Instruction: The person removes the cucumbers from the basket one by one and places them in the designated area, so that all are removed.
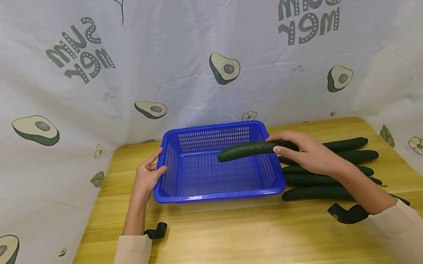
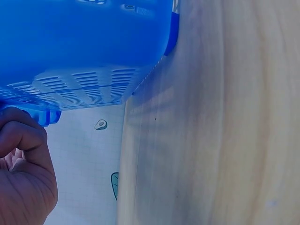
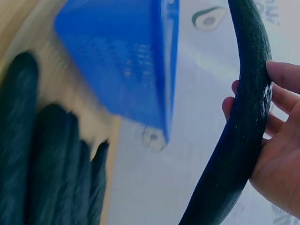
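Note:
A long dark green cucumber (image 1: pixel 243 150) is pinched in my right hand (image 1: pixel 304 150), thumb on the near side. Its far end reaches over the blue plastic basket (image 1: pixel 219 196), above the slotted floor. In the right wrist view the held cucumber (image 3: pixel 253 93) runs slantwise, with fingertips showing behind it. My left hand (image 1: pixel 146 177) grips the basket's left rim, its thumb at the edge. Curled fingers of the left hand (image 2: pixel 28 154) meet the rim in the left wrist view; part of that hand is cut off by the frame.
Several more cucumbers (image 1: pixel 318 192) lie side by side on the wooden table (image 1: pixel 225 244), right of the basket and partly under my right forearm. A white cloth (image 1: pixel 184 43) printed with avocados hangs behind and at both sides. Black wrist mounts (image 1: pixel 348 213) sit at both cuffs.

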Demonstrator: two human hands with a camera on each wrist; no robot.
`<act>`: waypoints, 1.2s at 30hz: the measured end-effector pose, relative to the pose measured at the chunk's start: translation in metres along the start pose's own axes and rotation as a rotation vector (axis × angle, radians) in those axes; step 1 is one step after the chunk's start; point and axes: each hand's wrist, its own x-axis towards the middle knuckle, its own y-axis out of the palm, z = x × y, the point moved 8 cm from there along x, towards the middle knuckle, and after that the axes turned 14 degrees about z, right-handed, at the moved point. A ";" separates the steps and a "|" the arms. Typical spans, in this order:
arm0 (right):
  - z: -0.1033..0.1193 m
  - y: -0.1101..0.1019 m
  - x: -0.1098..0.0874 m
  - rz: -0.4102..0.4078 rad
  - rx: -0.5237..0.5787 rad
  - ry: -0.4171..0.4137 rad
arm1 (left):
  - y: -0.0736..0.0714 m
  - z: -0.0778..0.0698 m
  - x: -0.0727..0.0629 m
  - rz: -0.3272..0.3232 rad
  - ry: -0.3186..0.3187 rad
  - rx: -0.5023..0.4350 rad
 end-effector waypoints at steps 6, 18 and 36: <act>-0.031 -0.005 -0.028 -0.023 -0.010 0.060 | 0.001 0.000 0.000 -0.004 -0.008 0.001; -0.080 -0.009 -0.078 -0.066 -0.052 0.136 | 0.002 -0.001 0.000 -0.006 -0.019 0.005; -0.126 -0.007 -0.132 -0.038 -0.107 0.227 | -0.001 -0.004 -0.003 0.001 -0.036 0.027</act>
